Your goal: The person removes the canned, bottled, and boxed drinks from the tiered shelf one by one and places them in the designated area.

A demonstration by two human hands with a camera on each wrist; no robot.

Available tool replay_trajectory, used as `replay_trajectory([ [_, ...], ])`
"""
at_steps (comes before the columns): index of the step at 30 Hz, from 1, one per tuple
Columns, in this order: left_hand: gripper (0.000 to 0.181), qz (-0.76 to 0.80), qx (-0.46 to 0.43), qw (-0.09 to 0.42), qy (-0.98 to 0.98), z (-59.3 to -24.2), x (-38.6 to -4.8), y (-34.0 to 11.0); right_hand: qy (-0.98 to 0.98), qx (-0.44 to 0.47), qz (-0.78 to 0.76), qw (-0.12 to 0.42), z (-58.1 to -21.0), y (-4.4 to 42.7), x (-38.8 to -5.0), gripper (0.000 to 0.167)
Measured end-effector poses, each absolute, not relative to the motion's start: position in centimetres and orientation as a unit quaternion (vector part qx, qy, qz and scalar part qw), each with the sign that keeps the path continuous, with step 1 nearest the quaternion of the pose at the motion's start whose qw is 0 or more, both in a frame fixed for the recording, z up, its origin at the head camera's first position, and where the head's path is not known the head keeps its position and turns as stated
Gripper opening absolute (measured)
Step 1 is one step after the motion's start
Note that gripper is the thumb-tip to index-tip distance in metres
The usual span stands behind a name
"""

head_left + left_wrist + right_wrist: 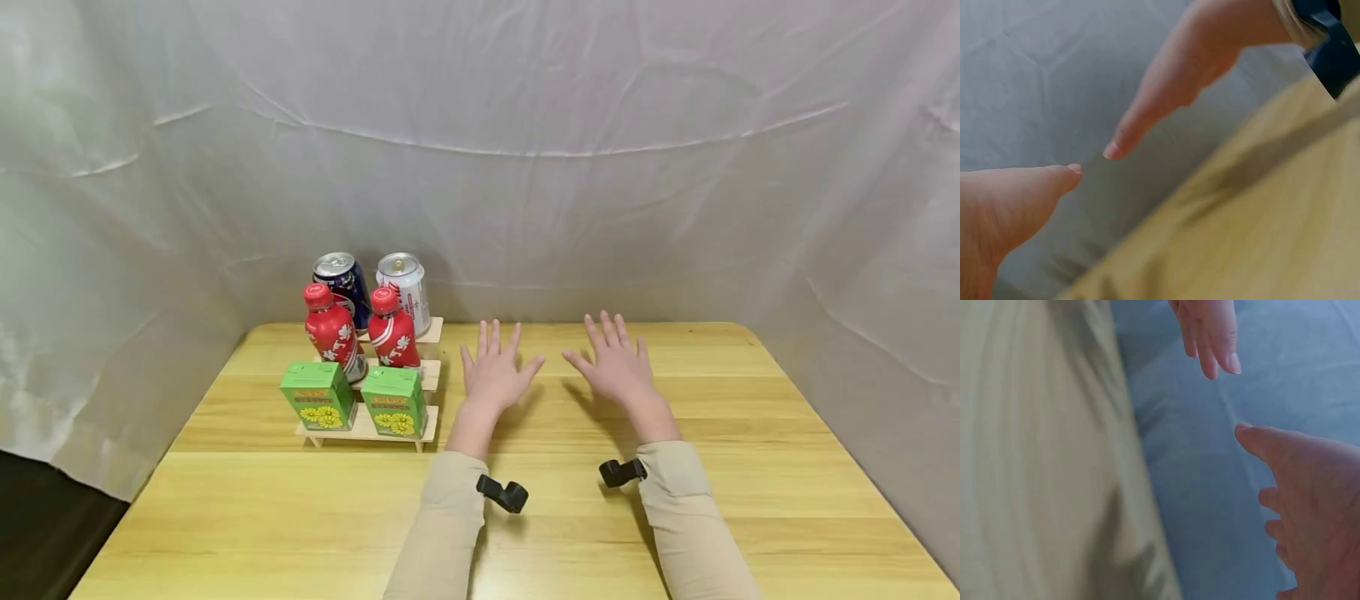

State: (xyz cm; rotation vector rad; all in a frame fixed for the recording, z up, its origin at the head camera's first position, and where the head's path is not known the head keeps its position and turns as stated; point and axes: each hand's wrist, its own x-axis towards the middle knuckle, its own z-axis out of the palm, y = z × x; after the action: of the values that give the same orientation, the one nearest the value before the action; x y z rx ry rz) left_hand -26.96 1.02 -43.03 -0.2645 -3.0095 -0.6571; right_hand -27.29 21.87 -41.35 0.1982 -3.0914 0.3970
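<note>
My left hand point(495, 377) hovers palm down over the wooden table with its fingers spread, holding nothing. To its right, my right hand point(617, 367) is held the same way, fingers spread and nothing in it. A small stepped wooden rack point(363, 427) stands left of the left hand. On its front step are two green drink cartons, a left carton point(318, 400) and a right carton point(394, 408). Red bottles, one left point(333, 333) and one right point(393, 333), occupy the middle step. Behind them stand a dark blue can point(349, 287) and a white can point(411, 292), partly hidden.
The wooden table point(300, 517) extends under both arms. Pale grey cloth point(570, 208) hangs behind it and along both sides. A small black camera is strapped to each wrist, on the left point(504, 493) and on the right point(622, 472).
</note>
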Motion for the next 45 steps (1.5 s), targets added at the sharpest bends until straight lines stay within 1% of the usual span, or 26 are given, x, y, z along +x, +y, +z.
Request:
replay_trajectory([
  [5, 0.079, -0.214, -0.092, 0.033, -0.972, -40.3, -26.0, 0.1, -0.988, 0.051, 0.140, 0.033, -39.8, 21.7, -26.6, 0.082],
  [14, 0.077, -0.226, -0.101, 0.032, -0.968, -36.0, -23.0, -1.2, -0.982, 0.029, 0.183, 0.049, -37.4, 21.4, -24.9, 0.079],
  [23, 0.077, -0.223, -0.122, 0.040, -0.966, -31.1, -19.5, -2.9, -0.976, 0.072, 0.182, 0.092, -34.0, 19.7, -23.6, 0.074],
  [27, 0.074, -0.227, -0.136, 0.059, -0.963, -29.5, -17.9, -3.9, -0.970, 0.091, 0.192, 0.119, -32.7, 19.0, -22.9, 0.070],
  [31, 0.071, -0.214, -0.139, 0.095, -0.962, -28.7, -16.1, -5.5, -0.962, 0.106, 0.204, 0.145, -32.2, 18.3, -21.9, 0.069],
  [34, 0.068, -0.204, -0.143, 0.142, -0.958, -28.5, -15.2, -7.1, -0.955, 0.118, 0.212, 0.169, -32.0, 18.0, -21.5, 0.067],
  [36, 0.065, -0.195, -0.151, 0.185, -0.951, -28.7, -14.8, -8.2, -0.950, 0.129, 0.213, 0.188, -32.1, 17.9, -21.5, 0.066],
  [40, 0.057, -0.179, -0.181, 0.295, -0.921, -29.9, -14.1, -10.6, -0.941, 0.154, 0.207, 0.221, -32.7, 17.2, -21.4, 0.063],
  [42, 0.053, -0.171, -0.200, 0.342, -0.902, -30.5, -13.9, -11.8, -0.935, 0.167, 0.205, 0.237, -32.9, 16.7, -21.4, 0.061],
  [45, 0.047, -0.168, -0.224, 0.391, -0.877, -31.3, -13.6, -13.7, -0.924, 0.190, 0.202, 0.263, -33.2, 16.0, -21.5, 0.059],
])
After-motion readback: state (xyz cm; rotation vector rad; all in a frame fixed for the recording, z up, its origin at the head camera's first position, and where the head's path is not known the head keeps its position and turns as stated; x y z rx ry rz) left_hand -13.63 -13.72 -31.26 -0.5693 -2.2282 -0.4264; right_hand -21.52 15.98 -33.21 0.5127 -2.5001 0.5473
